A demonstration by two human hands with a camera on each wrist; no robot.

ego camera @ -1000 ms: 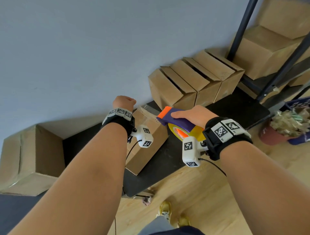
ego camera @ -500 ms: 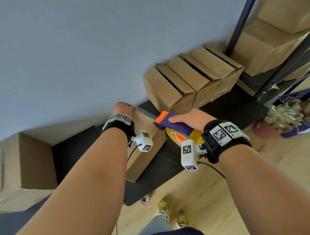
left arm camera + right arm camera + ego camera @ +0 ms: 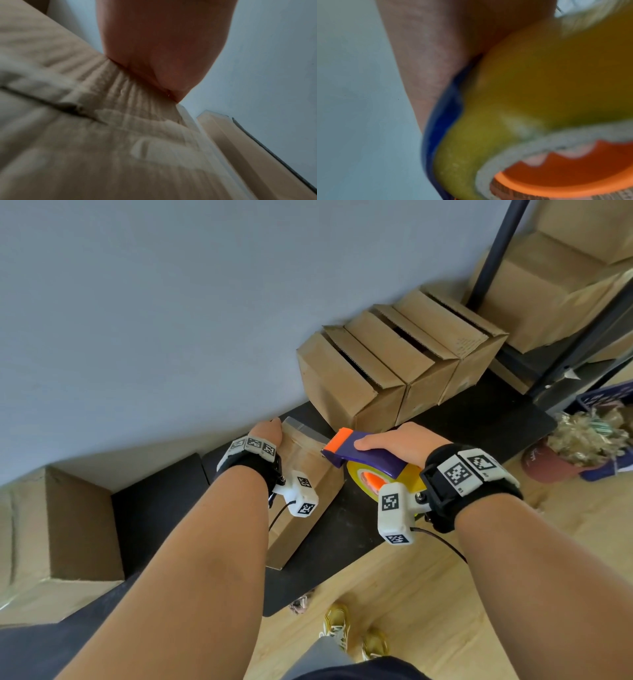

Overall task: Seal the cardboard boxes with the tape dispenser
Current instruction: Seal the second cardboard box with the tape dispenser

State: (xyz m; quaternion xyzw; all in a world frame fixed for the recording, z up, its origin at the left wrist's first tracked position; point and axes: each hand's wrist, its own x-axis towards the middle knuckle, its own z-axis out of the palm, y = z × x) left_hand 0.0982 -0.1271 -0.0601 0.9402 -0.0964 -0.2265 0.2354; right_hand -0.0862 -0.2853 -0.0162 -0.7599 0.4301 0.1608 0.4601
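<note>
The box being sealed stands at the near part of the black surface, its far end close to the grey wall. A strip of clear tape runs from that far end across the top toward the tape dispenser, which sits just beside the box's right edge with its orange blade end pointing at the strip.

The left hand rests on the box's far corner, over the start of the tape; the left wrist view shows it pressing on the cardboard, but I cannot tell how the fingers lie beyond the edge. The right hand is wrapped over the purple handle, thumb laid flat along the top, gripping the dispenser with its yellow roll beneath.

The strip looks lifted off the lid in places, so the step in hand is probably laying or finishing this run. To do it well, keep the left hand anchoring the tape end, hold the strip taut and in line with the seam, lower the dispenser so the tape meets the lid flat, then tilt the blade down sharply to cut.

Three unsealed boxes wait in a row further right on the surface, flaps gapped. Another box sits to the left.
</note>
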